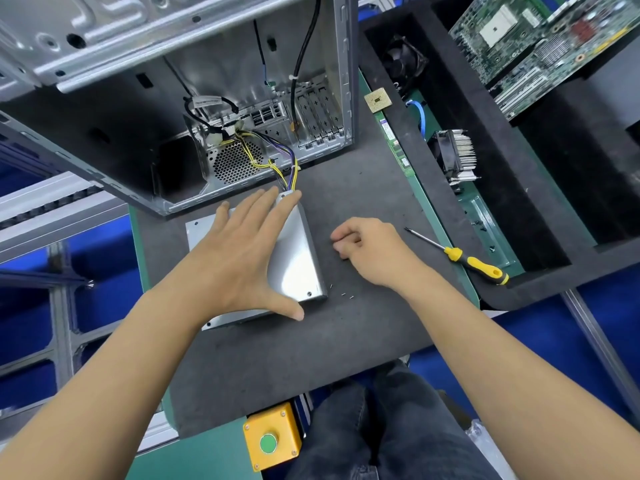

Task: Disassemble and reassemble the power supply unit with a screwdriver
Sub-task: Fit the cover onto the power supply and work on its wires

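Your left hand (239,258) lies flat on the PSU (298,261), fingers straight and spread, thumb stuck out toward the near edge. Fingertips reach the far end where the cable bundle (277,168) leaves the box. PSU is a silver metal box, lying flat on the dark mat (346,334) covering the table, just in front of the open PC case (173,109). Its yellow/purple/black wires run back into the case interior. One screw hole shows on the near right corner of the lid.

Your right hand (367,249) sits on the mat just right of the PSU, not touching it. Fingers curled under, tips down at the mat; can't tell whether they're pinching a screw. A few small screws (346,295) lie loose on the mat near the PSU's near right corner.

Screwdriver (460,256), yellow/black handle, lies on the mat to the right of your right hand, apart from it, tip pointing left and away from you.

Far right: black foam tray (485,209) w/ several compartments. One holds a case fan (403,62), a blue cable and a heatsink w/ fan (453,157). Another holds a green motherboard (540,46), tilted. CPU chip (377,101) sits on the foam edge beside the case. RAM stick (394,147) lies along the tray's left edge.

Near edge of table: yellow box w/ green pushbutton (269,443).
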The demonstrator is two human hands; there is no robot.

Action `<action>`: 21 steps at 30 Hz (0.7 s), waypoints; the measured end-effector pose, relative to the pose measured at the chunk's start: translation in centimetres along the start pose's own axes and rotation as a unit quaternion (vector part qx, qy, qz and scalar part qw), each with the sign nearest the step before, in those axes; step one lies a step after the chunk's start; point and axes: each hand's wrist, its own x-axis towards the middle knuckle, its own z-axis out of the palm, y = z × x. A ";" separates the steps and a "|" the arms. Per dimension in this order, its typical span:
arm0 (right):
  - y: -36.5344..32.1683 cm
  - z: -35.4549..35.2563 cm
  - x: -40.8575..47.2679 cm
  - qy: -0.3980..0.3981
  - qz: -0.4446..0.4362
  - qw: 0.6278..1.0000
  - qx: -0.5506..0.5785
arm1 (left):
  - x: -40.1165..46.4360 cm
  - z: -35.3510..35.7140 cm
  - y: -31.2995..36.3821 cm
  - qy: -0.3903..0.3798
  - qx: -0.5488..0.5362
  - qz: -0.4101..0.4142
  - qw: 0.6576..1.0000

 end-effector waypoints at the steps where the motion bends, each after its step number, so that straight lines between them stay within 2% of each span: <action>1: 0.2 -0.1 -0.2 -0.030 -0.019 0.999 -0.029 | 0.0 0.1 0.1 0.005 0.024 0.001 1.000; 3: 0.6 -0.1 -0.9 -0.092 -0.048 0.990 -0.097 | 0.1 0.5 0.3 0.015 0.074 0.002 0.997; 5: 1.1 0.3 -1.6 -0.117 -0.074 0.980 -0.139 | 0.2 0.8 0.7 0.027 0.097 0.002 0.995; 7: 1.5 0.7 -1.9 -0.081 -0.111 0.982 -0.126 | 0.4 1.2 1.0 0.044 0.099 0.000 0.994; 12: 0.8 0.8 -2.2 0.036 -0.099 0.992 0.071 | 0.4 1.8 0.4 0.045 0.115 0.006 0.992; 17: -0.9 1.0 -1.9 0.101 -0.101 0.976 0.164 | 0.6 2.3 0.4 0.049 0.160 0.006 0.986; 19: -1.2 0.7 -1.7 0.140 -0.099 0.971 0.167 | 0.6 2.6 0.6 0.067 0.177 0.016 0.982; 21: -1.3 0.5 -1.5 0.150 -0.101 0.970 0.160 | 0.4 2.9 0.8 0.060 0.147 0.011 0.987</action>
